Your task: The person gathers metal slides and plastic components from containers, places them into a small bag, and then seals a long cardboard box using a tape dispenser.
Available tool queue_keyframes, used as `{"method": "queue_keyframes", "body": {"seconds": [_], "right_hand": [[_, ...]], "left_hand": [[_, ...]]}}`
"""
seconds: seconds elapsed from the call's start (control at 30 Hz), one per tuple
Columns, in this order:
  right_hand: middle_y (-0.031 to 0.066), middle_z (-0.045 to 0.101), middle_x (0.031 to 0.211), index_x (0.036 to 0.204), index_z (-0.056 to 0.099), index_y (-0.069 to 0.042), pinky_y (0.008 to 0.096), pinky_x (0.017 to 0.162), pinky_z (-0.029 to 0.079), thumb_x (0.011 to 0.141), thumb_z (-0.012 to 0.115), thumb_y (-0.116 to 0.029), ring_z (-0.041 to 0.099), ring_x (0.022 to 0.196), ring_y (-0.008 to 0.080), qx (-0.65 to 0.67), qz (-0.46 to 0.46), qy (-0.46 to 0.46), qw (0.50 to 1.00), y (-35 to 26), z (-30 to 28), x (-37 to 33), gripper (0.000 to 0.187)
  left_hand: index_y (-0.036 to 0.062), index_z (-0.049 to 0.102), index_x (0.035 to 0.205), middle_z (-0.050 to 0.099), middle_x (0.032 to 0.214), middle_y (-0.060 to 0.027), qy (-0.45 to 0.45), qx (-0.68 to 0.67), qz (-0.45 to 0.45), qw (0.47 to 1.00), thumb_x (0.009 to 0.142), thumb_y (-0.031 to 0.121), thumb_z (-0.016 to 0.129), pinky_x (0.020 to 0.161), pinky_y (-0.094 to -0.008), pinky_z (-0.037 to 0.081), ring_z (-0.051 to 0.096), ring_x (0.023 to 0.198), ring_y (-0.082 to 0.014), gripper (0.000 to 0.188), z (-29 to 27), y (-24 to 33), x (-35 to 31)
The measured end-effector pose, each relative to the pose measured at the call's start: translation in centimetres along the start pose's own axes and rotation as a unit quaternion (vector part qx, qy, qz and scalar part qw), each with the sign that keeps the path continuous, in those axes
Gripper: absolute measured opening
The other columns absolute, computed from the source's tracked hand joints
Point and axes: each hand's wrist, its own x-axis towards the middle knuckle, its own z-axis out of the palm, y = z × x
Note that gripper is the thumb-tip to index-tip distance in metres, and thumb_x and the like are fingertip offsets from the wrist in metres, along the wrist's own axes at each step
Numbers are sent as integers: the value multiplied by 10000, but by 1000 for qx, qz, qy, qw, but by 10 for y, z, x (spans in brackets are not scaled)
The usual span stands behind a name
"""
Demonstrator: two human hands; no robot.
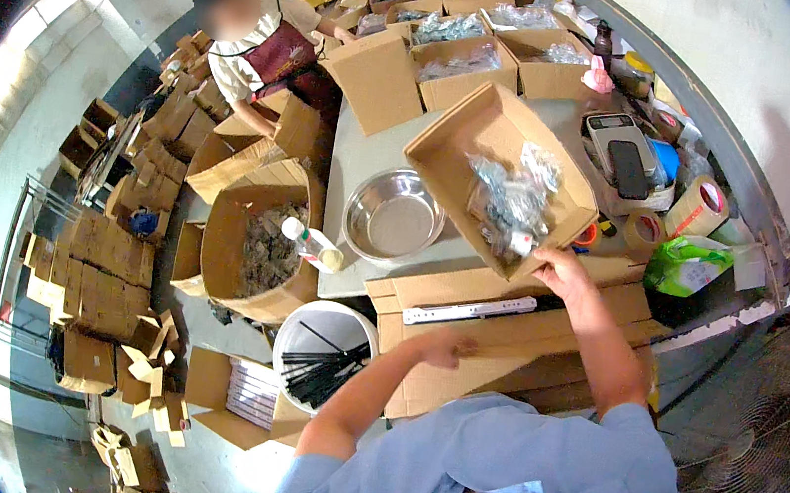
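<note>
My right hand (563, 273) is closed on the near edge of a shallow cardboard box (443, 148), which tilts toward me over the table. In the box lies a heap of see-through plastic bags (511, 202) with small parts that I cannot make out. My left hand (446, 350) is smeared by motion over the flattened cardboard (510, 361) in front of me, and its fingers do not show well. Just beyond it, a silver drawer slide (469, 309) lies on that cardboard. A round steel bowl (394, 215) stands on the table, left of the tilted box.
A white bucket (289, 332) of black strips and a carton (216, 243) of grey material stand at left. Across the table, a person (275, 56) handles cardboard. Bag-filled boxes (459, 65) line the back. A scale (615, 131), phone (629, 168) and tape rolls (698, 207) sit at right.
</note>
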Motion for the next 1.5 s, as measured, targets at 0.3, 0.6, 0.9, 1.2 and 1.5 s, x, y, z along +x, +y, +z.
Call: {"method": "queue_keyframes", "body": {"seconds": [0.3,0.6,0.9,1.2,1.5], "right_hand": [[60,502,1168,1279,362,-102,377,889,459,679,640,51,512,1069,225,-32,-57,-84,994,45,-19,-61,679],[24,545,1000,1171,428,-62,330,783,468,697,705,-36,553,896,160,-481,-94,-148,859,60,-41,-68,549],[75,543,1153,1273,358,-91,370,855,457,646,788,-150,550,1020,232,-615,-388,11,687,122,-104,-44,763],[42,565,1054,1141,474,-39,320,729,481,692,736,-126,571,878,170,-534,-67,-21,843,5,-79,-77,527],[27,529,1065,1125,491,-29,317,821,427,686,681,-49,503,959,147,-326,-101,-77,937,18,-57,-60,479]], "left_hand": [[263,421,1282,260,1388,-151,455,269,-49,848,559,377,772,987,-591,234,254,1244,-428,812,57,37,-38],[365,298,1355,207,1419,-158,432,226,-92,868,580,377,773,1016,-636,163,171,1254,-519,910,52,41,-42],[331,308,1366,262,1410,-116,177,76,-169,967,699,515,646,995,-617,227,305,1239,-433,771,58,24,-18],[282,286,1383,161,1470,-99,194,149,-197,949,662,655,609,979,-631,259,176,1311,-445,873,64,37,-25],[154,363,1313,272,1379,-140,387,105,-68,913,640,530,705,997,-537,279,292,1239,-371,844,60,38,-35]]}}
